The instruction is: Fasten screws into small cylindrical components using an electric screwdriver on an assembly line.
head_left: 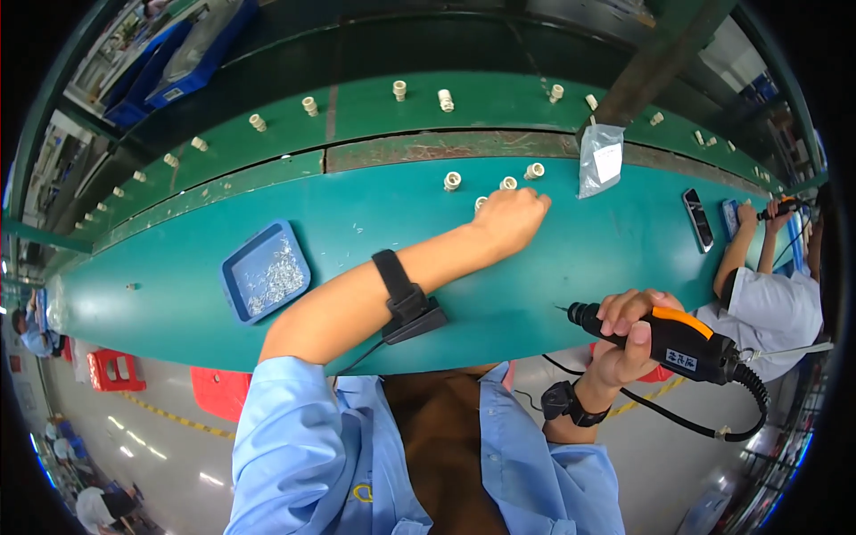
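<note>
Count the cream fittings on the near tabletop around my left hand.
4: leftmost fitting; rightmost fitting; another fitting just left of that; nearest fitting, partly covered by the left hand, which may hide more.

Bench (508,321): tray (252,254) at left with small metal pieces (278,282) in it, beside left forearm (343,308). Four fittings (453,181) grouped mid-bench toward the back, left hand (515,220) at their front. Bag (601,162) right of them, phone (698,220) farther right. Behind: strip (370,116) with more fittings (399,90) along it. Power screwdriver (682,343) in right hand (627,330), near-right edge. Co-worker (771,299) at right end.
</note>
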{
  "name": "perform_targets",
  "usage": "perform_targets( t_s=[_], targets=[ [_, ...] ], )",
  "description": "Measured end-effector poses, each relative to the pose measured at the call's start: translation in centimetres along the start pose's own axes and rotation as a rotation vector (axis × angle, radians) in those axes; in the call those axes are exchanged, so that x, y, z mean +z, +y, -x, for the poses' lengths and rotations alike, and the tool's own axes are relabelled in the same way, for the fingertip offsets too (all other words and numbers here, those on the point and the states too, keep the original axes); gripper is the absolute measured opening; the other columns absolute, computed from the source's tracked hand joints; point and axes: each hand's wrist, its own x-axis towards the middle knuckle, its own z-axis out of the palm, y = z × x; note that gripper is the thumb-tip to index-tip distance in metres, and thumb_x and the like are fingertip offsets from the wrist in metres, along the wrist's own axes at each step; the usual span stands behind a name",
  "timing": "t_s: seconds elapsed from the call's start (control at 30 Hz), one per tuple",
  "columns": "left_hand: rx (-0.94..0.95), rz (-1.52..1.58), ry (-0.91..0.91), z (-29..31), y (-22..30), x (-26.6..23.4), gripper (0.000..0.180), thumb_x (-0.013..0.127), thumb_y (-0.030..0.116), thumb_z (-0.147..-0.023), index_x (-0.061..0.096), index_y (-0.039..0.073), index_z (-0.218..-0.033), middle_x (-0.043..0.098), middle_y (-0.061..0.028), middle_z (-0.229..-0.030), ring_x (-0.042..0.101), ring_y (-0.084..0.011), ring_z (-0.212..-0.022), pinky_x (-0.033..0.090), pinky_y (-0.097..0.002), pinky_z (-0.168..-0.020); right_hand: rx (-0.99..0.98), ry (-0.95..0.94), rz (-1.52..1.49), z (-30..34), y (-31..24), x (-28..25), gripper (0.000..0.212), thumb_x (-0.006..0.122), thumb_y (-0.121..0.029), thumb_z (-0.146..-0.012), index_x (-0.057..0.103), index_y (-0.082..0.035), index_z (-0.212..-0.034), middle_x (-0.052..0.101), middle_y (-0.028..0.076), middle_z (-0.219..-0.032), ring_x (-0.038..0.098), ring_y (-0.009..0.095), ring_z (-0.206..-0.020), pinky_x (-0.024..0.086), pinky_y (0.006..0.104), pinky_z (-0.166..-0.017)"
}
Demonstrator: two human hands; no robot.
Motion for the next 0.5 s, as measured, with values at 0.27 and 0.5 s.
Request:
perform_targets(
  t_s=[0.27,0.5],
  targets=[
    [-0.004,-0.044,-0.021,1.0,0.0,0.3,0.036,0.061,0.002,-0.069,0.055,0.000,-0.105,0.058,-0.0165,-0.097,0.061,-0.0352,-0.083,0.051,-0.0428,-0.068,0.021,0.016,-0.007,0.4,-0.1,-0.1,0.038,0.058,-0.018,-0.081,0.042,-0.002,-0.111,0.041,0.004,-0.061,0.041,0.013,-0.049,0.040,0.0275,-0.049],
    [0.155,0.100,0.321,3.4,1.1,-5.3,0.035,0.070,0.017,-0.072,0.058,0.003,-0.102,0.058,-0.0118,-0.101,0.061,-0.0315,-0.081,0.051,-0.0391,-0.069,-0.015,0.037,0.024,-0.4,0.7,-0.3,0.037,0.056,-0.018,-0.082,0.042,0.000,-0.112,0.041,0.004,-0.060,0.041,0.012,-0.048,0.040,0.0268,-0.049]
  ],
)
